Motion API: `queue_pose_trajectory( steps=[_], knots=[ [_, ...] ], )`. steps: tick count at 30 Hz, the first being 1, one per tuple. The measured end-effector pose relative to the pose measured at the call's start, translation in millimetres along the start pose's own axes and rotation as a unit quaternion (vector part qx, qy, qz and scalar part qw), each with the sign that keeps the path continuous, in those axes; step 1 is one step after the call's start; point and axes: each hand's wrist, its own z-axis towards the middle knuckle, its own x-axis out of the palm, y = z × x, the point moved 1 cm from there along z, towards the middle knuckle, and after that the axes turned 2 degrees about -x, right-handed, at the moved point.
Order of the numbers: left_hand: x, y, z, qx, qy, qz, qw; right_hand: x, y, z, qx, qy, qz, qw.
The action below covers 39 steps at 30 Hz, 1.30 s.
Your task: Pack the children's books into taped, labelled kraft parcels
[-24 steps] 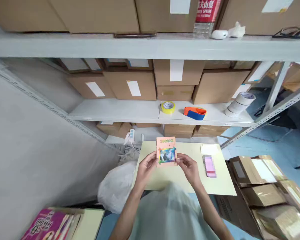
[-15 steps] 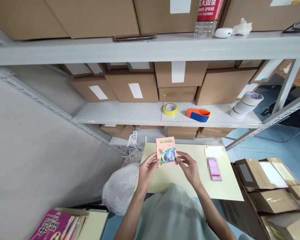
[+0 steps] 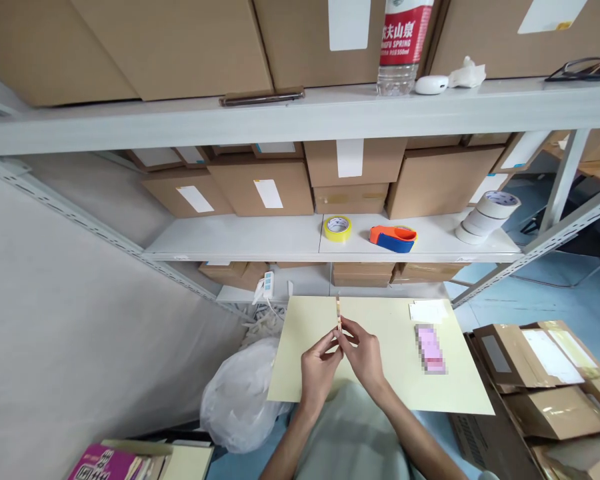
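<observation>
A small pink booklet (image 3: 339,311) is held upright over the pale yellow tabletop (image 3: 305,320), and only its thin edge faces me. My left hand (image 3: 321,371) pinches its lower end from the left. From the right, the fingers of my right hand (image 3: 363,355) close on the same end, so the two hands touch or nearly touch. The covers cannot be seen from this angle. To the right on the tabletop lie a pixelated pink oblong item (image 3: 431,349) and white paper slips (image 3: 427,311).
Yellow tape (image 3: 337,229), an orange-and-blue tape dispenser (image 3: 393,239) and stacked white rolls (image 3: 487,217) stand on the middle shelf. A water bottle (image 3: 403,50) is on the top shelf. A white plastic bag (image 3: 243,393) hangs left; cardboard boxes (image 3: 545,373) lie right, books (image 3: 105,463) lower left.
The booklet has turned from showing its front cover to edge-on. Both hands have come together at its lower end. My view has tilted up slightly.
</observation>
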Motion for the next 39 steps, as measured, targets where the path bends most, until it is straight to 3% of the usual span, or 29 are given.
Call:
queue_pose_trajectory(
  steps=[6, 11, 16, 22, 25, 29, 32, 36, 39],
  knots=[
    [-1.4, -16, -1, 0.037, 0.031, 0.052, 0.997, -11, 5, 4, -0.008, -0.015, 0.052, 0.998],
    [-20.5, -37, 12, 0.086, -0.031, 0.056, 0.994, -29, 28, -1, -0.014, -0.045, 0.124, 0.991],
    [-34.1, -57, 14, 0.056, 0.075, 0.032, 0.995, -43, 50, -1, -0.003, -0.040, 0.190, 0.981],
    [-34.9, -68, 8, 0.075, 0.049, 0.058, 0.994, -45, 54, 3, -0.002, -0.031, 0.171, 0.985],
    [-37.1, -72, 6, 0.083, 0.030, 0.056, 0.995, -44, 55, 3, -0.023, -0.020, 0.139, 0.990],
    [-41.1, -75, 5, 0.110, -0.039, 0.074, 0.990, -39, 58, 0, -0.061, -0.074, 0.073, 0.993],
    [-38.9, -75, 3, 0.149, -0.094, 0.111, 0.978, -28, 60, -6, -0.062, -0.034, 0.070, 0.995],
    [-24.5, -71, -7, 0.212, -0.075, 0.159, 0.961, -4, 63, -16, -0.061, 0.040, 0.088, 0.993],
    [-14.7, -65, -15, 0.240, -0.056, 0.171, 0.954, 9, 63, -20, -0.071, 0.049, 0.099, 0.991]
  ],
)
